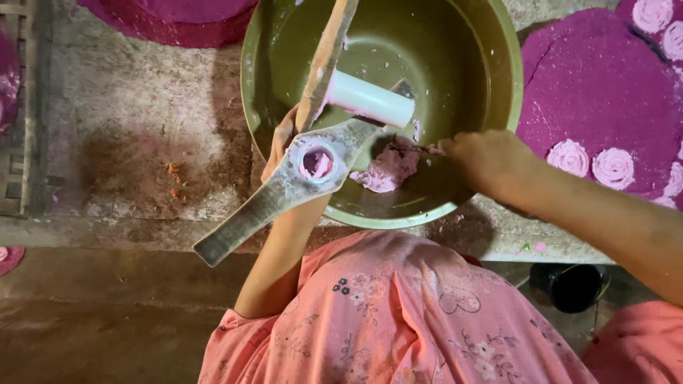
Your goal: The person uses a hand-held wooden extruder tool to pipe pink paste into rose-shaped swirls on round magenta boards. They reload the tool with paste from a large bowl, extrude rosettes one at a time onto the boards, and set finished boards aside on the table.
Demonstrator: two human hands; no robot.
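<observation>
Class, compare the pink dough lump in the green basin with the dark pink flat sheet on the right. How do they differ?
The dough lump is pale pink, thick and shapeless; the flat sheet is deep magenta, thin and spread out. The lump lies in the basin, the sheet on the concrete, bearing pale rosettes. Both are pink.

Soft, even daylight fills the view, moderately bright, with no harsh glare. The round olive-green plastic basin (491, 43) carries a faint sheen on its inner wall above the right hand (484, 160), whose fingers sink into shade. A diffuse shadow darkens the grey concrete slab (142, 142) beside the left hand (281, 142). The white plastic tube (370, 99) near that grip looks slightly overexposed. Focus stays fairly sharp; the lower corners dim.
</observation>
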